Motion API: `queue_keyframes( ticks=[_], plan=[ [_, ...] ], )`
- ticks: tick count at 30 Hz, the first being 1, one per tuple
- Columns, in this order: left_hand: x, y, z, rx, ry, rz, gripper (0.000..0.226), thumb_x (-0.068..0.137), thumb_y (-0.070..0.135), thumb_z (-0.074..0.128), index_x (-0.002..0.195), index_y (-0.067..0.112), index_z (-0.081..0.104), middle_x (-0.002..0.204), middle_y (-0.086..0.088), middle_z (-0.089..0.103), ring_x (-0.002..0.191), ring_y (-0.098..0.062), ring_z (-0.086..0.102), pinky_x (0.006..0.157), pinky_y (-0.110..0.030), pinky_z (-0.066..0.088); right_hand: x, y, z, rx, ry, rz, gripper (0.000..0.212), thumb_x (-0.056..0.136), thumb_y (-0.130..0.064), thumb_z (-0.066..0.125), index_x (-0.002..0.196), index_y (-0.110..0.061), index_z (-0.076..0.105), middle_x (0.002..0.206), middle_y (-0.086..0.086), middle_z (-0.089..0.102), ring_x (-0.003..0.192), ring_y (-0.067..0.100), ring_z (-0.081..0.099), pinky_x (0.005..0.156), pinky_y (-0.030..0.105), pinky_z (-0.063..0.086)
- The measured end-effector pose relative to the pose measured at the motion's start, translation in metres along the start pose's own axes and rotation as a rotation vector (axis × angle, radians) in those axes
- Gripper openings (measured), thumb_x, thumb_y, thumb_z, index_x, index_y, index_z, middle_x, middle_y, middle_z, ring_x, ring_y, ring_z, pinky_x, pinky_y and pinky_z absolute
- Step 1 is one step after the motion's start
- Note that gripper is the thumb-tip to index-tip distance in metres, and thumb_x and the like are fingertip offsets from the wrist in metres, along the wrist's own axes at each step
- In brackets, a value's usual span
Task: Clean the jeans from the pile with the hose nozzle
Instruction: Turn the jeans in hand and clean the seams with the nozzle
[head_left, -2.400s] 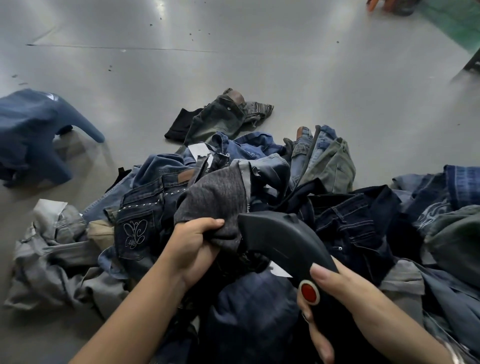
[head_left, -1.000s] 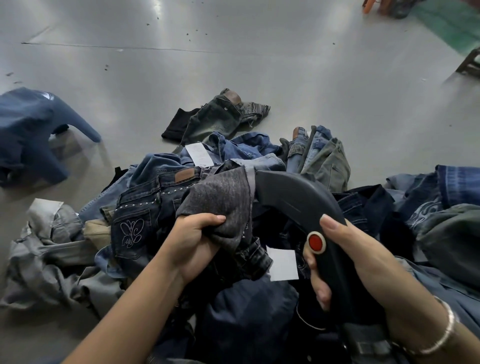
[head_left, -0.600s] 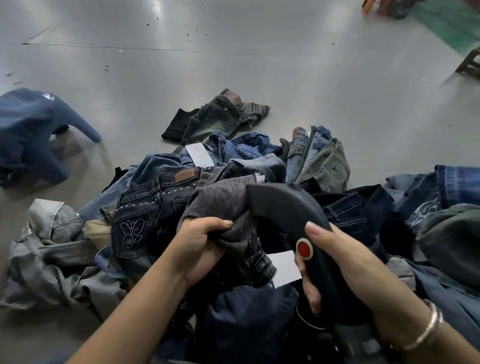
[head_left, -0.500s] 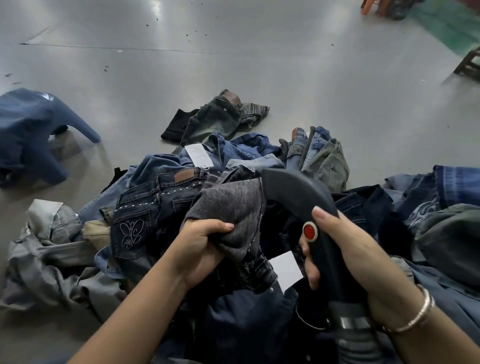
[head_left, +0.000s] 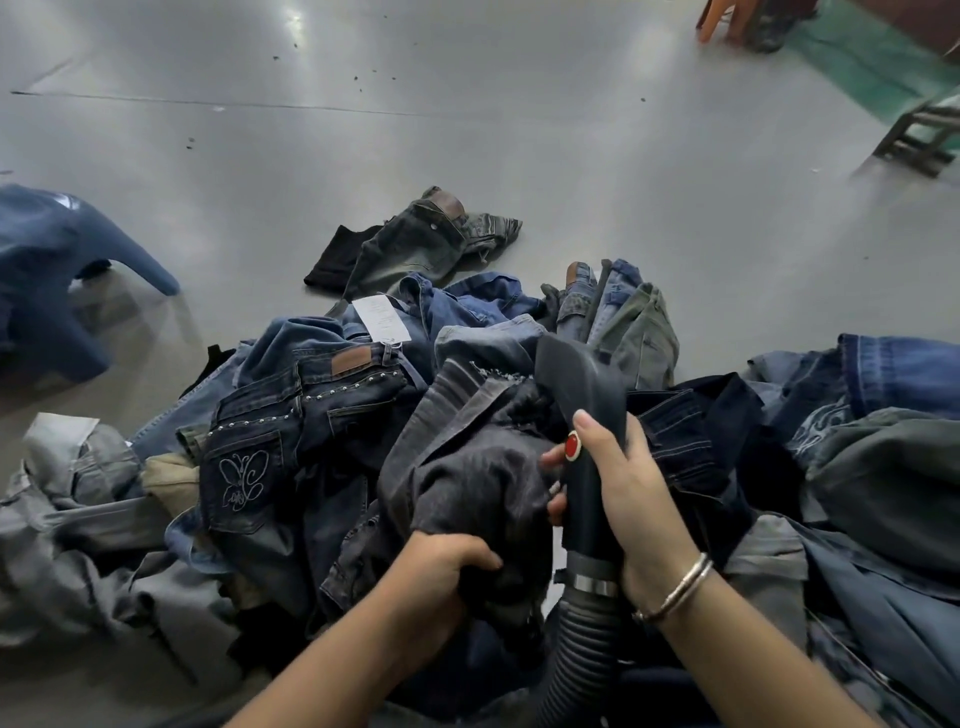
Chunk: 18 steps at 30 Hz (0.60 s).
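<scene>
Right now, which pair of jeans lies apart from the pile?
The faded grey-green jeans with the brown waist patch, alone on the bare floor beyond the pile.

Blue stool (head_left: 57, 275) and wooden bench (head_left: 922, 137) on floor (head_left: 519, 135).

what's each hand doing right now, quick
Left hand: closed, gripping the dark grey jeans.
Right hand: closed round the black hose nozzle, thumb by its red button.
</scene>
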<state>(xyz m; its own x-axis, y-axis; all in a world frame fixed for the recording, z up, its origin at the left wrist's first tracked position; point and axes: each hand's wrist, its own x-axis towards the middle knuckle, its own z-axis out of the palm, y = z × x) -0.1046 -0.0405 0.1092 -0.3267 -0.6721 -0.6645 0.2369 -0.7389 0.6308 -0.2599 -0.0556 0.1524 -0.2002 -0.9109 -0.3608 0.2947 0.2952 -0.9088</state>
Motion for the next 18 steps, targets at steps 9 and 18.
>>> queue_keyframes(
  ticks=[9, 18],
  plan=[
    [0.054, -0.038, -0.050, 0.258, 0.448, -0.054, 0.029, 0.086, 0.000, 0.058, 0.115, 0.002, 0.061, 0.098, -0.022, 0.069, 0.089, -0.037, 0.065, 0.075, -0.043, 0.054, 0.026, 0.014, -0.040, -0.041, 0.126, 0.243, 0.025, 0.092, -0.034, 0.061, 0.101, -0.015, 0.047, 0.061, 0.009, 0.057, 0.042, 0.023, 0.054, 0.042, 0.030, 0.049],
    [0.083, 0.019, -0.064, 0.812, 1.077, 0.181, 0.068, 0.075, 0.024, 0.076, 0.127, 0.011, 0.034, 0.139, -0.018, 0.032, 0.125, -0.036, 0.034, 0.103, -0.045, 0.031, 0.027, 0.028, -0.014, -0.069, 0.040, 0.297, 0.030, 0.092, -0.031, 0.063, 0.111, -0.015, 0.047, 0.066, 0.010, 0.052, 0.042, 0.021, 0.051, 0.044, 0.029, 0.050]
  ],
)
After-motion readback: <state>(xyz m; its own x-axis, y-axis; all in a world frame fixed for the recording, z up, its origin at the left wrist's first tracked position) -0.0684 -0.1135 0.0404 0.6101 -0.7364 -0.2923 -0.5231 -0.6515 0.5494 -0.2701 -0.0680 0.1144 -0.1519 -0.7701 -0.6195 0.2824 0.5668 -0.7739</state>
